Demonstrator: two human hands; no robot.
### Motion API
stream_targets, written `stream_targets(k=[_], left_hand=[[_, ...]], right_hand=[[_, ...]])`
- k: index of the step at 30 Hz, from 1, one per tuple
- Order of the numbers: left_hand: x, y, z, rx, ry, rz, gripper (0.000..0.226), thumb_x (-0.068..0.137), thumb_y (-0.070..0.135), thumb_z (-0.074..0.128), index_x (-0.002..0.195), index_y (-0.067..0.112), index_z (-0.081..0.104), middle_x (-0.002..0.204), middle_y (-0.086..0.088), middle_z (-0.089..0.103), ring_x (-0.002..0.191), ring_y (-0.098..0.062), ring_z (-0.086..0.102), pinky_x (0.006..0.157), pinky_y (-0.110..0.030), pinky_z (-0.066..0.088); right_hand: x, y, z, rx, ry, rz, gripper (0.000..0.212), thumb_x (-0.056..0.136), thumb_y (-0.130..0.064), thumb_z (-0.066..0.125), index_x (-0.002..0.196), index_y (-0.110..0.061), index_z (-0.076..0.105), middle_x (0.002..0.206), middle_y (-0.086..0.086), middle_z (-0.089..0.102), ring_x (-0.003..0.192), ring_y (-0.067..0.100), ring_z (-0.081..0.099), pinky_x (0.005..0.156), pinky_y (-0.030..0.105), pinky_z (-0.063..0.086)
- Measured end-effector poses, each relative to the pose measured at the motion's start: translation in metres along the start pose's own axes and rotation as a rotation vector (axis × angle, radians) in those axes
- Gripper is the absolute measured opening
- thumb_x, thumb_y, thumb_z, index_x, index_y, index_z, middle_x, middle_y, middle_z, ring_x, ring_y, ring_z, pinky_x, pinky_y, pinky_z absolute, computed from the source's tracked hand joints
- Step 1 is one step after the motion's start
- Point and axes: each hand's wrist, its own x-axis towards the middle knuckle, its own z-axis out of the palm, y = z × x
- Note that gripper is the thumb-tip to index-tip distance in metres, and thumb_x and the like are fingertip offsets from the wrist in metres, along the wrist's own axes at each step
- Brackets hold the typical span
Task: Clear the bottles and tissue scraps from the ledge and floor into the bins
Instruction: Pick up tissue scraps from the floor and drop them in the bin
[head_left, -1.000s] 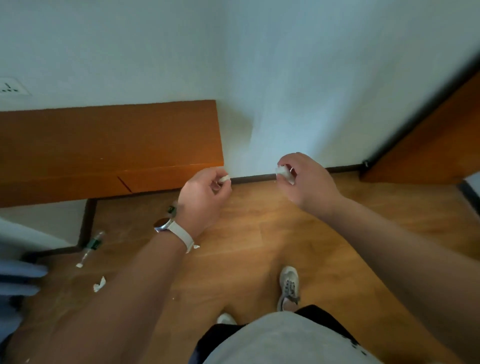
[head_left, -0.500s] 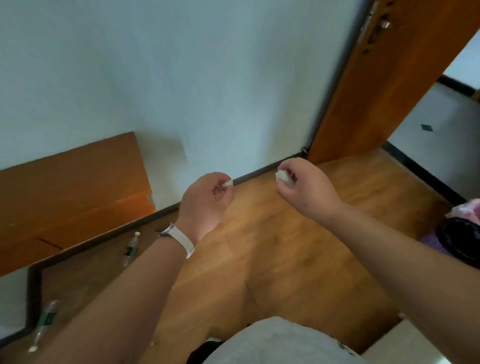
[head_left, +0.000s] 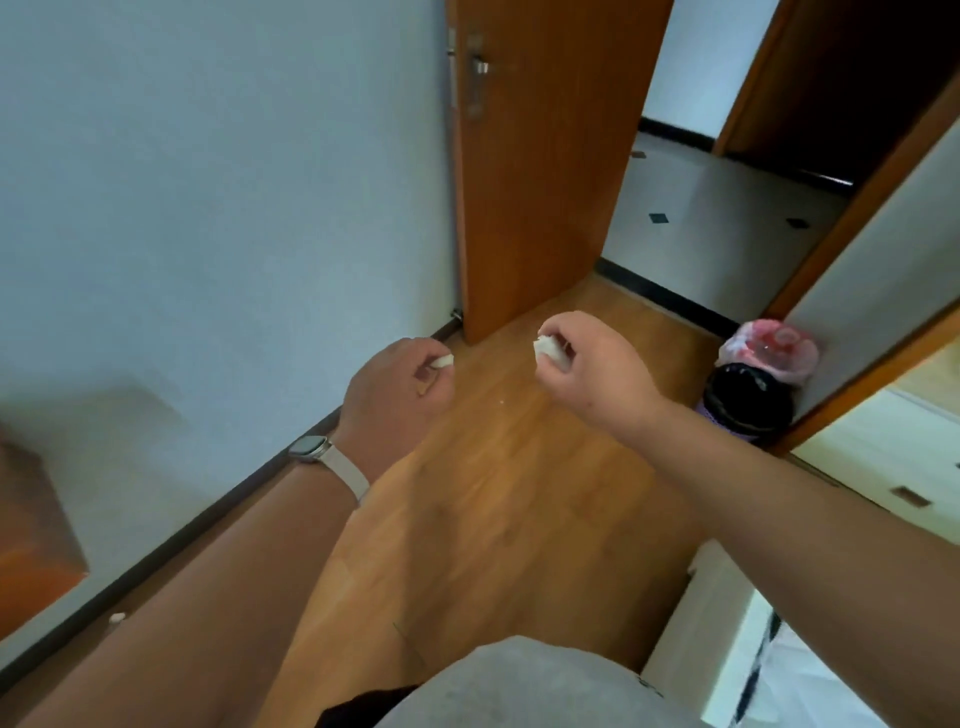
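Note:
My left hand (head_left: 397, 387), with a watch on its wrist, pinches a small white tissue scrap (head_left: 442, 361) between curled fingers. My right hand (head_left: 589, 371) grips a larger white tissue scrap (head_left: 548, 349). Both hands hover at chest height over the wooden floor (head_left: 509, 499). To the right stands a bin with a black liner (head_left: 748, 402), and behind it a bin with a pink bag (head_left: 769, 349). Another tissue scrap (head_left: 116, 618) lies by the skirting at the lower left. An end of the wooden ledge (head_left: 31, 525) shows at the left edge. No bottles are in view.
An open wooden door (head_left: 540, 171) stands ahead against the white wall (head_left: 223, 182). Beyond it lies a tiled hallway (head_left: 717, 223). White furniture (head_left: 852, 467) fills the right side, past the bins. My grey top shows at the bottom.
The view has swung right, away from the ledge and the bottles on the floor, toward the door and bins. Both hands keep hold of their tissue scraps.

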Motion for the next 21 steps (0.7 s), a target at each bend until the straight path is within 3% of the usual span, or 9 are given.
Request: stream_targets(k=[6, 9, 16, 21], left_hand=[[0.048, 0.065, 0.069, -0.020, -0.132, 0.159, 0.010, 0.091, 0.025, 0.059, 0.099, 0.024, 0.065, 0.091, 0.013, 0.063, 0.083, -0.007, 0.058, 0.070, -0.013, 0.038], [0.071, 0.086, 0.097, -0.036, -0.212, 0.188, 0.013, 0.091, 0.027, 0.058, 0.102, 0.025, 0.065, 0.095, 0.014, 0.064, 0.087, -0.007, 0.058, 0.071, -0.009, 0.036], [0.133, 0.114, 0.167, -0.141, -0.360, 0.270, 0.014, 0.094, 0.030, 0.057, 0.107, 0.029, 0.062, 0.097, 0.015, 0.064, 0.089, -0.001, 0.059, 0.077, -0.021, 0.052], [0.195, 0.115, 0.232, -0.165, -0.483, 0.421, 0.018, 0.093, 0.029, 0.058, 0.110, 0.026, 0.063, 0.097, 0.015, 0.063, 0.088, -0.003, 0.059, 0.076, -0.027, 0.056]], right_hand=[[-0.015, 0.085, -0.054, 0.008, 0.072, 0.186, 0.023, 0.090, -0.026, 0.063, 0.112, -0.020, 0.061, 0.101, -0.006, 0.061, 0.087, 0.013, 0.062, 0.081, 0.033, 0.057], [-0.019, 0.117, -0.069, 0.016, 0.100, 0.283, 0.026, 0.091, -0.028, 0.063, 0.117, -0.022, 0.059, 0.103, -0.008, 0.060, 0.089, 0.010, 0.061, 0.082, 0.022, 0.054], [-0.013, 0.177, -0.081, 0.013, 0.188, 0.494, 0.026, 0.091, -0.029, 0.063, 0.117, -0.030, 0.057, 0.103, -0.015, 0.058, 0.083, 0.004, 0.059, 0.071, 0.005, 0.041], [0.016, 0.225, -0.084, -0.049, 0.233, 0.649, 0.029, 0.092, -0.029, 0.062, 0.120, -0.028, 0.056, 0.105, -0.015, 0.053, 0.088, 0.004, 0.052, 0.080, 0.011, 0.039]])
